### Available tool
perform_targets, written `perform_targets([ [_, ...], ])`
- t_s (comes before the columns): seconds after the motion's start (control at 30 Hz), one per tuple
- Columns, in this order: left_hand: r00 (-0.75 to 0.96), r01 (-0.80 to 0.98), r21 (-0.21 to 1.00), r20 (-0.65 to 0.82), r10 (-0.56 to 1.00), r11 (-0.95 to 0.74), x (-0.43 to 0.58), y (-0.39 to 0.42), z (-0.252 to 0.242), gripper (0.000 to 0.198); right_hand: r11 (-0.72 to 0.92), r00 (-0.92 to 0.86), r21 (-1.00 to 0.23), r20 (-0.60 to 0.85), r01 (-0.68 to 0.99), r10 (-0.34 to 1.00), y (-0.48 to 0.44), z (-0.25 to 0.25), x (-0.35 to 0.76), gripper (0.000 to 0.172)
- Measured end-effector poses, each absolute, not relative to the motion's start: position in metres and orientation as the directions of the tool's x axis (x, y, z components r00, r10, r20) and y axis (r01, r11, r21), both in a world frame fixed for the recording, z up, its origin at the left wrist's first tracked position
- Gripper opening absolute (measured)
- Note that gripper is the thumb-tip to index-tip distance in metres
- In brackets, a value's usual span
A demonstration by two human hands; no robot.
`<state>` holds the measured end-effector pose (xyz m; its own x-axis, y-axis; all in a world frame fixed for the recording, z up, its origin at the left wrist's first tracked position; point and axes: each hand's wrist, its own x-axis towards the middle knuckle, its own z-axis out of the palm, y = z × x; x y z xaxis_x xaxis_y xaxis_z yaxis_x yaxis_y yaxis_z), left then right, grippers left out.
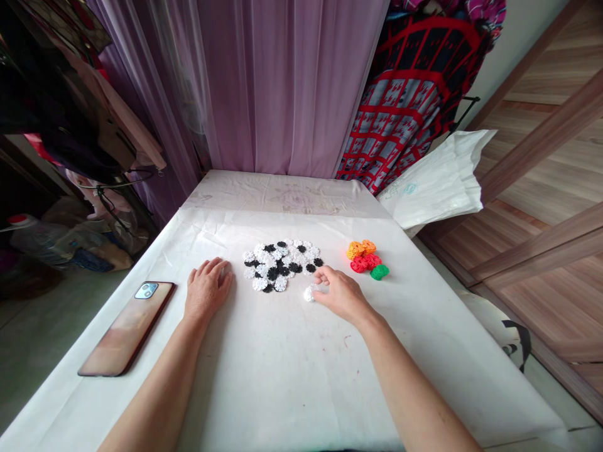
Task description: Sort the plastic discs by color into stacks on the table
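Observation:
A spread of white and black flower-shaped discs (281, 272) lies in the middle of the white-covered table, many of them overlapping. My left hand (207, 285) rests palm down to the left of these discs, its fingers stretched out and holding nothing. On the near right side of the spread, my right hand (339, 292) is curved, with a gap between thumb and fingers. A single white flower-shaped disc (309, 293) lies at its thumb tip; whether the two touch is hard to tell. To the right sit orange pieces (360, 248), red pieces (366, 262) and a green piece (379, 272).
A phone (127, 329) lies face down at the table's left. Beyond the far edge hangs a purple curtain (282, 88). A white bag (438, 182) stands by the far right corner, near a wooden door (551, 169). Clothes (70, 94) hang at left.

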<state>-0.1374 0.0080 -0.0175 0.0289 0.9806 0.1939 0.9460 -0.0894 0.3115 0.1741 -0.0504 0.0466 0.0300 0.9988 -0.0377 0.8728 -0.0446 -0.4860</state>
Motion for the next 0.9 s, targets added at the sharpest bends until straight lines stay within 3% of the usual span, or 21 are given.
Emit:
perform_targets([
  [0.47,0.026,0.947,0.311,0.193,0.981,-0.087,-0.137,0.008,-0.018,0.044,-0.021,0.014,-0.444,-0.018,0.896,1.0,-0.051,0.042,0.171,0.024],
  [0.63,0.031,0.948,0.307,0.184,0.982,-0.087,-0.137,0.008,-0.017,0.045,0.079,-0.079,-0.427,0.019,0.901,0.997,-0.043,0.042,0.155,0.017],
  [0.77,0.027,0.95,0.302,0.176,0.984,-0.08,-0.137,0.008,-0.016,0.045,0.146,-0.163,-0.379,-0.015,0.914,0.986,-0.035,0.04,0.127,0.016],
  [0.9,0.027,0.95,0.302,0.18,0.983,-0.082,-0.136,0.007,-0.014,0.044,0.123,-0.136,-0.305,-0.023,0.944,0.99,-0.026,0.035,0.108,0.018],
])
